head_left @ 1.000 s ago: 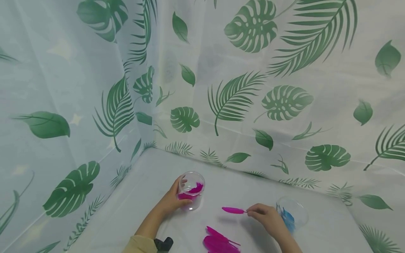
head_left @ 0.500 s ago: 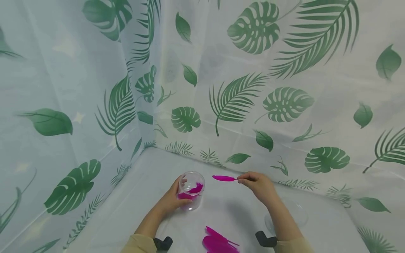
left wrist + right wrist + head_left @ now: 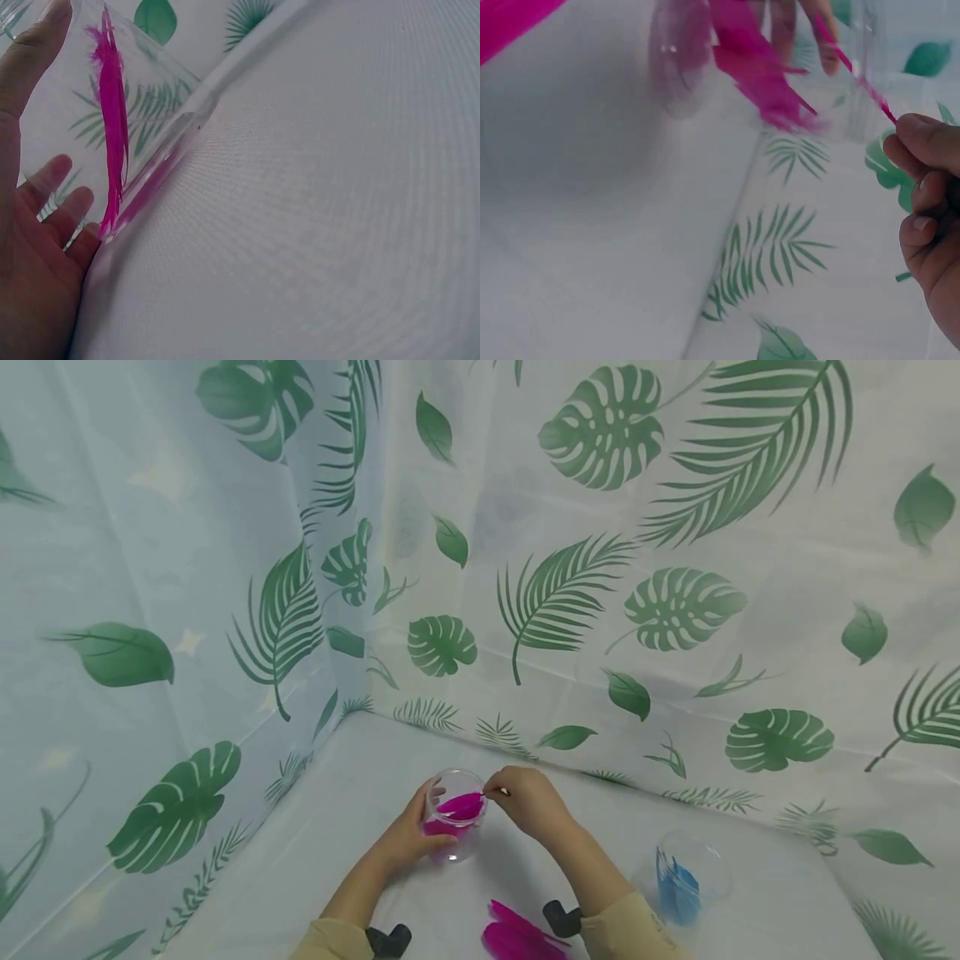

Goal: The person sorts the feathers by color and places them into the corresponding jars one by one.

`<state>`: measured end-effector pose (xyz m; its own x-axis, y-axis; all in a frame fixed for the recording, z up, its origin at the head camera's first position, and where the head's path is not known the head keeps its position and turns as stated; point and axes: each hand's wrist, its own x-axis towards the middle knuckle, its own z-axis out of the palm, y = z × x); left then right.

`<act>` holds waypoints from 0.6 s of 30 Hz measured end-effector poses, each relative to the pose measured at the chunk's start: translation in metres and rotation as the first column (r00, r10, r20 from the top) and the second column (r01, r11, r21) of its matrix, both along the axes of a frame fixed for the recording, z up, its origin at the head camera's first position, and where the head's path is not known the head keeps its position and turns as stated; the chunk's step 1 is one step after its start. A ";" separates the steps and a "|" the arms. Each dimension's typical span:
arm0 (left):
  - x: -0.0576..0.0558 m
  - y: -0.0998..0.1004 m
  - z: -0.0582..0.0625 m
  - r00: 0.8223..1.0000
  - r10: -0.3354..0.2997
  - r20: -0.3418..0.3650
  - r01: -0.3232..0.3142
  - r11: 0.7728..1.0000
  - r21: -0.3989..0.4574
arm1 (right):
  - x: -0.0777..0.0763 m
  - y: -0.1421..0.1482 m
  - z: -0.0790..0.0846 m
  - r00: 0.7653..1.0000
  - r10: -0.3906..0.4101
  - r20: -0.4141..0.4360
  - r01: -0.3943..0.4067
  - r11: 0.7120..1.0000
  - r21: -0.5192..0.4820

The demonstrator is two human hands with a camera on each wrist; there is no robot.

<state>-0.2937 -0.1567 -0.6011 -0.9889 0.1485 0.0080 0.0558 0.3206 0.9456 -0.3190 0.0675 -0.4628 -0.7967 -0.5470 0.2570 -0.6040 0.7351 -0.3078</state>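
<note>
My left hand (image 3: pixel 405 837) grips a clear plastic cup (image 3: pixel 467 850), which stands on the white table, its mouth tilted a little toward the right. Inside are magenta feathers (image 3: pixel 114 142), seen through the wall in the left wrist view. Between thumb and forefinger, my right hand (image 3: pixel 528 800) pinches the quill of another magenta feather (image 3: pixel 866 86). Its vane reaches into the mouth of the cup, while the fingertips stay just outside the rim. In the right wrist view the remaining fingers of the right hand (image 3: pixel 934 195) are curled beneath.
Several loose magenta feathers (image 3: pixel 517 935) lie on the table between the forearms. To the right, a second clear cup (image 3: pixel 711 864) contains blue feathers (image 3: pixel 677 895). Leaf-printed curtains (image 3: pixel 562 693) rise behind and to the left of the table (image 3: pixel 375 739).
My right hand has carried the feather up and left from beside the blue feathers' cup to the left cup, and its vane is now in the mouth. The left hand stays put.
</note>
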 end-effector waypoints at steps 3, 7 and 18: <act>0.000 -0.001 -0.001 1.000 -0.012 -0.020 0.011 1.000 -0.009 | 0.004 -0.010 -0.008 0.998 0.061 0.003 -0.061 0.998 0.031; -0.001 -0.001 -0.002 0.999 -0.006 -0.031 0.006 1.000 -0.017 | 0.004 -0.012 -0.016 0.993 0.104 0.049 -0.105 0.994 0.031; 0.001 0.001 -0.001 0.999 0.007 -0.036 -0.008 1.000 -0.016 | 0.013 0.056 -0.016 0.995 -0.049 0.085 0.063 0.983 -0.172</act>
<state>-0.2925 -0.1556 -0.6019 -0.9891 0.1416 0.0407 0.0867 0.3367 0.9376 -0.3061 0.1234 -0.4791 -0.8467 -0.4534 0.2784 -0.5315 0.6979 -0.4800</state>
